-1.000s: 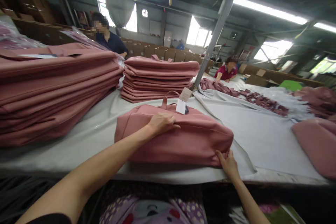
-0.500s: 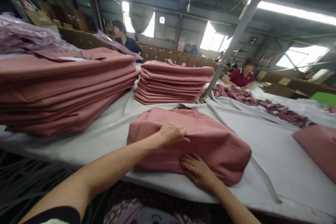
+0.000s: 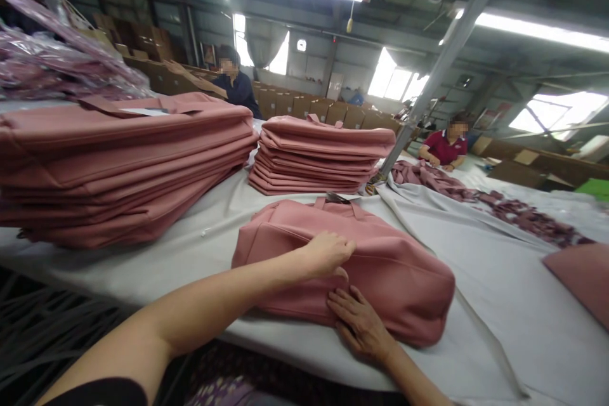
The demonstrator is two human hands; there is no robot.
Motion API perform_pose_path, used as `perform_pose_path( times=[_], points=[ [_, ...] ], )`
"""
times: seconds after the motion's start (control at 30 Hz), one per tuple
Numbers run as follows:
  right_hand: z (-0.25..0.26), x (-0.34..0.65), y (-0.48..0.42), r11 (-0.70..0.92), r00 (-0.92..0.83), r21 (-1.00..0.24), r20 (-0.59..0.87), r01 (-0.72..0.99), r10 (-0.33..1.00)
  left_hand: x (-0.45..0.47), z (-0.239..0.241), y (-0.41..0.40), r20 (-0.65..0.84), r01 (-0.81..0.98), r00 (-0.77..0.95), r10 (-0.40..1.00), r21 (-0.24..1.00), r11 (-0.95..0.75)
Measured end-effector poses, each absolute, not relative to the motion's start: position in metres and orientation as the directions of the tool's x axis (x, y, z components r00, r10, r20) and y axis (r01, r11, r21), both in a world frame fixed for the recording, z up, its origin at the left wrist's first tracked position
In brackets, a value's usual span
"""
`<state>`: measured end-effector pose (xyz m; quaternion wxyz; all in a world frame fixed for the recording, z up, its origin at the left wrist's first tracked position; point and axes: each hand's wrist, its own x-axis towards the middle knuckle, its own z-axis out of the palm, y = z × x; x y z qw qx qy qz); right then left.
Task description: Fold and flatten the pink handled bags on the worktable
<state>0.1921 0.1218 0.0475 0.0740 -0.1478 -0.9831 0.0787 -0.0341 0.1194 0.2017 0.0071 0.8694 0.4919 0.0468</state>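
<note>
A pink fabric bag [image 3: 390, 266] lies flat on the grey-white table cover [image 3: 499, 304] in front of me, handles [image 3: 335, 203] toward the far side. My left hand [image 3: 328, 254] rests on top of the bag near its middle, fingers curled and pinching the fabric at the near edge. My right hand [image 3: 356, 320] lies flat against the bag's near side just below the left hand, fingers spread and stretched out.
A tall pile of folded pink bags [image 3: 118, 165] fills the left of the table, a smaller pile [image 3: 318, 155] sits behind. A slanted metal post [image 3: 428, 82] rises behind the bag. Two people [image 3: 235, 82] [image 3: 447, 143] work at the far side. Dark pink fabric pieces [image 3: 504, 206] lie right.
My right hand left the bag's right corner and came to the middle of its near side, flat beneath my left hand. The paper tag is no longer seen. The view swung left.
</note>
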Motion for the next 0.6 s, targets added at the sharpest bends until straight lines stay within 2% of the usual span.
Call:
perform_pose_path(
  times=[0.17, 0.27, 0.33, 0.4, 0.6],
  points=[
    [0.048, 0.192, 0.118, 0.947, -0.941, -0.167, 0.157, 0.275, 0.301, -0.011, 0.196, 0.15, -0.136, 0.875, 0.484, 0.864, 0.057, -0.481],
    [0.048, 0.191, 0.118, 0.944, -0.943, -0.181, 0.136, 0.277, 0.303, 0.0, 0.195, 0.176, -0.314, 0.876, 0.467, 0.827, 0.036, -0.481],
    [0.048, 0.19, 0.119, 0.937, -0.941, -0.195, 0.12, 0.289, 0.316, 0.003, 0.195, 0.186, -0.381, 0.866, 0.474, 0.794, 0.037, -0.499],
    [0.049, 0.19, 0.119, 0.931, -0.937, -0.201, 0.111, 0.305, 0.331, 0.001, 0.198, 0.187, -0.372, 0.835, 0.527, 0.764, 0.058, -0.547],
    [0.051, 0.193, 0.117, 0.929, -0.94, -0.192, 0.075, 0.315, 0.334, -0.011, 0.202, 0.144, -0.19, 0.677, 0.731, 0.656, 0.086, -0.731]
  ],
)
